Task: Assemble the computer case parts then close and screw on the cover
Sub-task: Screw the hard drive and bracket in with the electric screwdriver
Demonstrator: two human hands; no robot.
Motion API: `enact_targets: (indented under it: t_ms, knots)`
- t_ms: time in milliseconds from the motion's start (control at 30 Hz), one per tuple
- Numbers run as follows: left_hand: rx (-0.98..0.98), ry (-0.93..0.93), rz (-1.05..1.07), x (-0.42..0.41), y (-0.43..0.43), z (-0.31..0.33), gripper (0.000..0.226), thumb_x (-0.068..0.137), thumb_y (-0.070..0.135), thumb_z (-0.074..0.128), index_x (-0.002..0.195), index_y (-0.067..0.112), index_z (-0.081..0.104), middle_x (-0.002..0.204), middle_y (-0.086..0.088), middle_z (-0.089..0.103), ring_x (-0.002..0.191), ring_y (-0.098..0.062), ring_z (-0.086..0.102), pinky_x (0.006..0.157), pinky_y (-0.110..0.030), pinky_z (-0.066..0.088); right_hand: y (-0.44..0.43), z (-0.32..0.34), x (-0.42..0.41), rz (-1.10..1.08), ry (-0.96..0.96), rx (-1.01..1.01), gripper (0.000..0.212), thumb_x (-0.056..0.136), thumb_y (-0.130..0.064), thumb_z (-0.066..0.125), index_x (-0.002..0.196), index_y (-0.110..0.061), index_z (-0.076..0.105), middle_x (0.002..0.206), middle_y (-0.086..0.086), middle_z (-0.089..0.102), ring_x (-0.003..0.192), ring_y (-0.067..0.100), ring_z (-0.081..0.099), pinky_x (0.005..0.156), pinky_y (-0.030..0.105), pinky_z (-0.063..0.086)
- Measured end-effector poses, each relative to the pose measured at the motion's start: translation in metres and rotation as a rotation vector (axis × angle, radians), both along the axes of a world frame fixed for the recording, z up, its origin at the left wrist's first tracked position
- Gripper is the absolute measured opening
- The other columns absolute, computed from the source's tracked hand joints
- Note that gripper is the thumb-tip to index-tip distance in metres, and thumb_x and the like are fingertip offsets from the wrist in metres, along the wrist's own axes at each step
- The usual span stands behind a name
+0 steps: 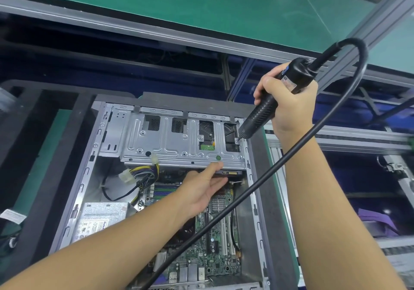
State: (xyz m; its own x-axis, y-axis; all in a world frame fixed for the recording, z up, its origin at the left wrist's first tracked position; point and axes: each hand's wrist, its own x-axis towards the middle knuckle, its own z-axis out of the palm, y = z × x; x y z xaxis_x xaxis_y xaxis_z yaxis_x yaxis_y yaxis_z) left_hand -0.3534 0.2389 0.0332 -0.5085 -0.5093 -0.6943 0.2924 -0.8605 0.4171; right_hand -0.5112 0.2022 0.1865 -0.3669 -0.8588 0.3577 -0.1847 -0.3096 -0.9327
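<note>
Two hands: right hand [290, 110] clenched round screwdriver [262, 110], left hand [201, 192] flat-fingered under drive cage [170, 143]

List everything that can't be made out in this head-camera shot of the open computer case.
- Head view: whether the electric screwdriver bit is seated in a screw at the drive cage corner. Too small to tell.
- Head view: the motherboard area under the left hand, covered by it.
- Head view: the power supply label text is blurred.
- Head view: the computer case near end is cut off by the bottom edge.
</note>
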Motion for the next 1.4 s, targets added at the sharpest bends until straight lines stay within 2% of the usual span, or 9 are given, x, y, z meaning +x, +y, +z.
enact_targets:
  t_ms: [100, 200, 333, 533, 667, 833, 1067, 1233, 1400]
  knots:
    - [0.006, -0.007, -0.141, 0.009, -0.002, 0.005, 0.065, 0.079, 0.034, 0.080, 0.126, 0.000, 0.051, 0.123, -0.024, 0.064, 0.095, -0.024, 0.073, 0.087, -0.032, 0.059, 0.005, 0.002, 0.006, -0.009, 0.006, -0.038, 0.023, 0.078, -0.003, 0.061, 0.070, -0.024, 0.067, 0.065, 0.005, 0.062, 0.058, 0.028, 0.057, 0.057, 0.034, 0.051]
    - [-0.104, -0.089, -0.550, 0.031, -0.007, 0.014, 0.060, 0.077, 0.041, 0.076, 0.118, 0.000, 0.060, 0.100, -0.010, 0.073, 0.088, -0.017, 0.070, 0.089, -0.029, 0.056, 0.009, 0.016, 0.015, 0.006, -0.010, -0.150, 0.028, 0.079, 0.004, 0.059, 0.071, -0.023, 0.066, 0.063, 0.003, 0.060, 0.053, 0.028, 0.054, 0.055, 0.036, 0.049]
    - [-0.335, -0.084, -0.804, 0.066, -0.020, 0.042, 0.025, 0.095, 0.027, 0.063, 0.105, 0.004, 0.064, 0.078, -0.002, 0.066, 0.063, -0.012, 0.057, 0.054, -0.019, 0.047, 0.012, 0.037, 0.042, 0.050, -0.023, -0.223, 0.031, 0.079, 0.001, 0.060, 0.073, -0.028, 0.068, 0.064, 0.000, 0.061, 0.053, 0.028, 0.053, 0.054, 0.035, 0.048]
    - [-0.793, -0.307, -0.428, 0.142, -0.052, 0.085, 0.018, 0.098, 0.023, 0.056, 0.086, 0.016, 0.067, 0.065, 0.001, 0.057, 0.045, -0.008, 0.041, 0.038, -0.017, 0.027, 0.016, 0.045, 0.106, 0.119, -0.146, -0.256, 0.027, 0.078, -0.002, 0.059, 0.071, -0.026, 0.068, 0.062, 0.003, 0.060, 0.055, 0.027, 0.051, 0.057, 0.036, 0.044]
    - [-1.032, -0.564, -0.119, 0.202, -0.077, 0.088, 0.026, 0.094, 0.022, 0.055, 0.069, 0.022, 0.066, 0.053, 0.007, 0.056, 0.043, -0.006, 0.045, 0.041, -0.016, 0.034, 0.016, 0.043, 0.156, 0.171, -0.228, -0.268, 0.023, 0.075, -0.003, 0.059, 0.070, -0.024, 0.068, 0.063, 0.004, 0.059, 0.056, 0.026, 0.051, 0.056, 0.035, 0.043]
    - [-1.080, -0.903, -0.212, 0.270, -0.097, 0.048, 0.021, 0.092, 0.030, 0.053, 0.079, 0.020, 0.066, 0.067, 0.007, 0.068, 0.059, -0.011, 0.057, 0.054, -0.024, 0.041, 0.019, 0.033, 0.208, 0.186, -0.255, -0.252, 0.014, 0.075, -0.002, 0.059, 0.071, -0.015, 0.064, 0.065, 0.011, 0.055, 0.056, 0.029, 0.050, 0.056, 0.035, 0.043]
    - [-1.139, -1.243, -0.777, 0.329, -0.097, -0.032, 0.015, 0.090, 0.016, 0.055, 0.101, 0.020, 0.064, 0.106, -0.005, 0.070, 0.098, -0.028, 0.063, 0.085, -0.038, 0.053, 0.030, 0.017, 0.251, 0.188, -0.304, -0.232, 0.016, 0.076, -0.006, 0.057, 0.071, -0.018, 0.065, 0.067, 0.007, 0.056, 0.057, 0.026, 0.052, 0.057, 0.033, 0.044]
    - [-1.563, -1.328, -1.587, 0.324, -0.070, -0.072, 0.021, 0.090, 0.018, 0.057, 0.108, 0.026, 0.064, 0.112, 0.003, 0.068, 0.109, -0.021, 0.060, 0.093, -0.037, 0.029, 0.038, 0.008, 0.266, 0.227, -0.355, -0.223, 0.016, 0.078, -0.006, 0.055, 0.074, -0.018, 0.064, 0.069, 0.005, 0.059, 0.058, 0.025, 0.053, 0.055, 0.030, 0.045]
    - [-1.710, -1.541, -1.834, 0.317, -0.054, -0.098, 0.027, 0.094, 0.013, 0.050, 0.114, 0.024, 0.065, 0.114, 0.002, 0.069, 0.110, -0.020, 0.060, 0.111, -0.044, 0.019, 0.047, -0.004, 0.275, 0.240, -0.380, -0.212, 0.014, 0.078, -0.005, 0.054, 0.074, -0.016, 0.063, 0.069, 0.006, 0.058, 0.056, 0.025, 0.052, 0.055, 0.031, 0.044]
